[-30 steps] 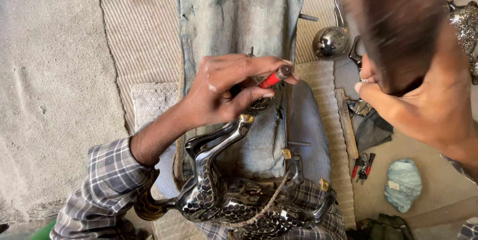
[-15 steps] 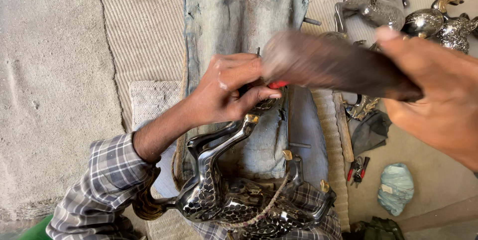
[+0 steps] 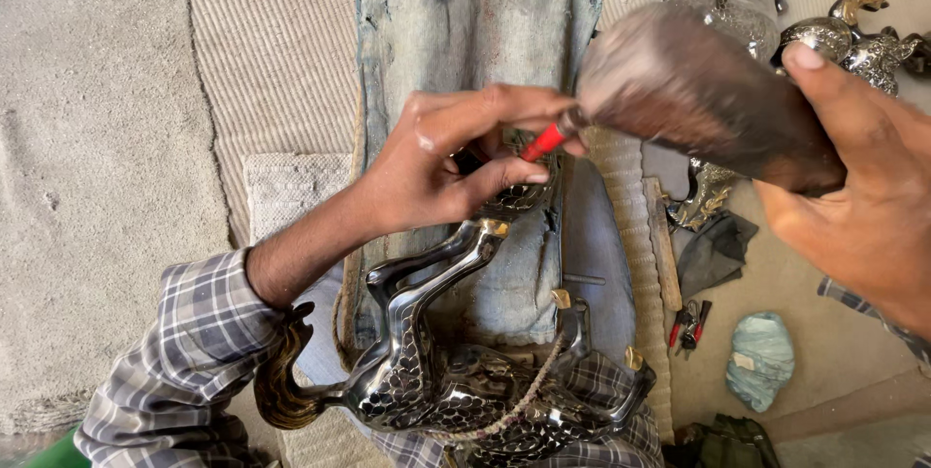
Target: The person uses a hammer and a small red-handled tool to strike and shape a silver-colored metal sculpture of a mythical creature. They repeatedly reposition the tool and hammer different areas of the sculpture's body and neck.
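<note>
Left hand (image 3: 441,167) curled, grip narrow, fingertips pinching a small red-handled tool (image 3: 543,141) held against the head end of a dark metal horse figure (image 3: 456,371). The horse figure lies across the person's lap over a worn denim cloth (image 3: 465,32), tail toward the plaid left sleeve (image 3: 184,352), a cord looped round its body. Right hand (image 3: 858,187) wrapped firmly around a dark, blurred, mallet-like block (image 3: 698,99), raised just beside the red tool's tip; contact cannot be told. On the floor at the far right: more metal animal figures (image 3: 834,36). Near right floor edge: small red pliers (image 3: 687,324), pale blue cloth wad (image 3: 761,359).
</note>
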### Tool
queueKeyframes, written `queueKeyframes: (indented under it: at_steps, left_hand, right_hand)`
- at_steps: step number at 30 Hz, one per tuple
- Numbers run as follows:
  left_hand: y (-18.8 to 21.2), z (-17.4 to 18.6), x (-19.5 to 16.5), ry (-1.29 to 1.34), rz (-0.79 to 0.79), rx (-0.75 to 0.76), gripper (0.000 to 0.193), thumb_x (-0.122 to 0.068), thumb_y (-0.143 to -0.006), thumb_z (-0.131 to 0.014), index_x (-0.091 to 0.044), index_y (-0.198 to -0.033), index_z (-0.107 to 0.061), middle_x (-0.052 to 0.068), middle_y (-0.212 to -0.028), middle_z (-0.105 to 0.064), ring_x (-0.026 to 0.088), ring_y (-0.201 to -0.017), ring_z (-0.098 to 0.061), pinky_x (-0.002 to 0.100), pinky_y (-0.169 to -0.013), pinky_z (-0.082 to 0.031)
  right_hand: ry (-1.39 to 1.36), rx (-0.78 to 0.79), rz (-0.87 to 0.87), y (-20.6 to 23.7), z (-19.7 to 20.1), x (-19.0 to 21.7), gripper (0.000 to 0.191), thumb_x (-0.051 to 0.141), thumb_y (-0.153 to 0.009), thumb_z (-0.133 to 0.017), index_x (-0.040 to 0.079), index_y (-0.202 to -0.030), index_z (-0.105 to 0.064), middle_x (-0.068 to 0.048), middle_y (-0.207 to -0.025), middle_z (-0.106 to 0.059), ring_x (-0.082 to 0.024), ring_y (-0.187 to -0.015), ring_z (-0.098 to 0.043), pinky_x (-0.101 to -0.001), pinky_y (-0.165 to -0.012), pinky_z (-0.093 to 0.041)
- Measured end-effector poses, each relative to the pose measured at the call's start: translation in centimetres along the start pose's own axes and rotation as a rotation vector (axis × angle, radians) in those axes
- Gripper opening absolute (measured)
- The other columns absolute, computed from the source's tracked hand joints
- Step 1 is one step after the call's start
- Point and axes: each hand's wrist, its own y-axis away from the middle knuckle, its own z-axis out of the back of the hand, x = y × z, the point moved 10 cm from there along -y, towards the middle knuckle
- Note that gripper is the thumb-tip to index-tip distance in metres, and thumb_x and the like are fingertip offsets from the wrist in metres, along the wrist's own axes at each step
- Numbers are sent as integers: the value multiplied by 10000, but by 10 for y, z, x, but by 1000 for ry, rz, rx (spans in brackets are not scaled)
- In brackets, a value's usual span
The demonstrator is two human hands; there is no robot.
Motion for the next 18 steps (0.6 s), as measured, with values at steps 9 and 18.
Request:
queueKeyframes:
  at_steps: [9,18]
  left_hand:
    - [4,3,-31,-35,-320,10,504,-143,-1040,-738,-148,-1499,-531,18,-1216,-762,159,-1106,-772,365,-981,-671]
    - [-1,2,-33,-5,-291,21,472,-159,-1074,-712,-141,-1507,-526,1,-1282,-766,140,-1113,-784,335,-1016,-671]
  right_hand:
    - [-509,75,-498,27,-26,-49,219,-5,-967,-759,31,-1026,-551,-83,-771,-625,-153,-668,-669,-277,-599,-565]
    - [-105,110,-25,-18,-7,6,721,-36,-841,-743,-69,-1471,-395,-149,-846,-653,-219,-755,-691,-345,-653,-565]
